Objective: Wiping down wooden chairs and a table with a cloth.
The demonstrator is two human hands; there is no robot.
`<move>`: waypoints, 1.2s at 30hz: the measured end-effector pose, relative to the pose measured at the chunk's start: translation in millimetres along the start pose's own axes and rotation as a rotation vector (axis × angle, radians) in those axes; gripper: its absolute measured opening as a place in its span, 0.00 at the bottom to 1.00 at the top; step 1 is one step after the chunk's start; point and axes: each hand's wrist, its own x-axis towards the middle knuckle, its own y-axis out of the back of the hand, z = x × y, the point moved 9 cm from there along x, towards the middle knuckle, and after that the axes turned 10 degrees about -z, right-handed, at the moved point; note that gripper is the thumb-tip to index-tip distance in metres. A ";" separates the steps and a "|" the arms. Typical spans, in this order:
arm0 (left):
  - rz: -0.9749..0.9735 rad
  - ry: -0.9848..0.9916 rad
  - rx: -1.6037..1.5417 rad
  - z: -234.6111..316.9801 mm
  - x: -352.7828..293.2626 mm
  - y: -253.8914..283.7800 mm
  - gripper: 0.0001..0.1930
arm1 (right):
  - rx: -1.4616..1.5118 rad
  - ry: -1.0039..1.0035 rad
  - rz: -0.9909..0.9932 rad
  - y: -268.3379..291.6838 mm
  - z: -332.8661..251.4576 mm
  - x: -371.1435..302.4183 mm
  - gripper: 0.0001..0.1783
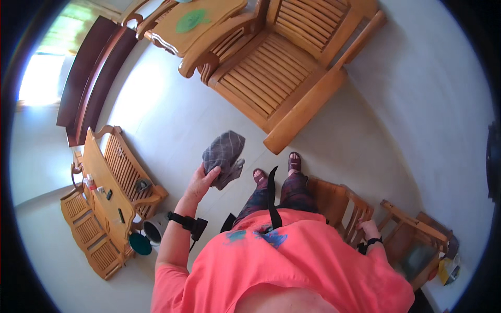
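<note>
My left hand (201,182) is closed round a bunched grey checked cloth (223,154), held out in front of me above the pale floor. The thumb lies across the cloth's near side, and a loose fold hangs down at the right. At my right side, my right hand (368,229) is beside the slatted side of a wooden chair (334,206). Its fingers are curled; whether they grip the chair or some small thing does not show.
A large slatted wooden armchair (271,73) stands ahead, beside a small wooden table (193,23) with a green mat (192,21). At the left are a long wooden table (107,177) bearing small objects, a slatted bench (86,229) and a bin (155,229) with a green lid (140,243).
</note>
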 end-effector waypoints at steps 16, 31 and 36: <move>-0.185 -0.018 0.462 24.3 76.8 -12.9 0.30 | 0.523 -0.047 0.162 -66.7 166.6 -7.4 0.18; -0.336 -0.147 0.622 136.6 88.5 -103.4 0.27 | -0.695 -0.399 0.274 -26.9 216.1 31.9 0.20; -0.374 -0.384 0.543 186.2 95.5 -158.7 0.30 | -0.888 -0.238 0.124 -42.9 197.3 37.8 0.19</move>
